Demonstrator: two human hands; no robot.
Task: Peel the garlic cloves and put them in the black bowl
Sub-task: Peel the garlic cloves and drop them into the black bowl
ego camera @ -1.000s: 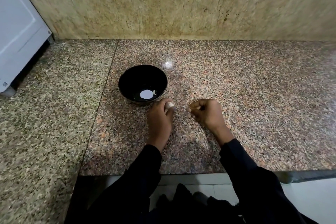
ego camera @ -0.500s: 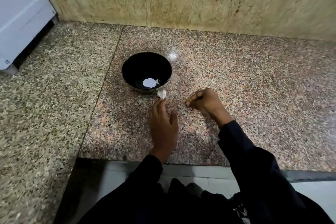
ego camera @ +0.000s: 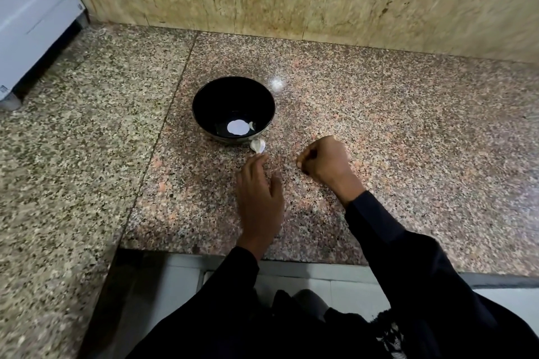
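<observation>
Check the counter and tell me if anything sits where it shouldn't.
One thing: a white garlic piece lies on the granite counter against the outside of the black bowl, not in it, just beyond the left hand fingertips. Whether it is clove or peel is unclear. Nothing looks spilled or broken.

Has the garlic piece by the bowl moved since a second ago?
Yes. The garlic piece, earlier gripped in the left hand short of the black bowl, now lies on the counter against the bowl's near base, just beyond that hand's fingertips.
</observation>
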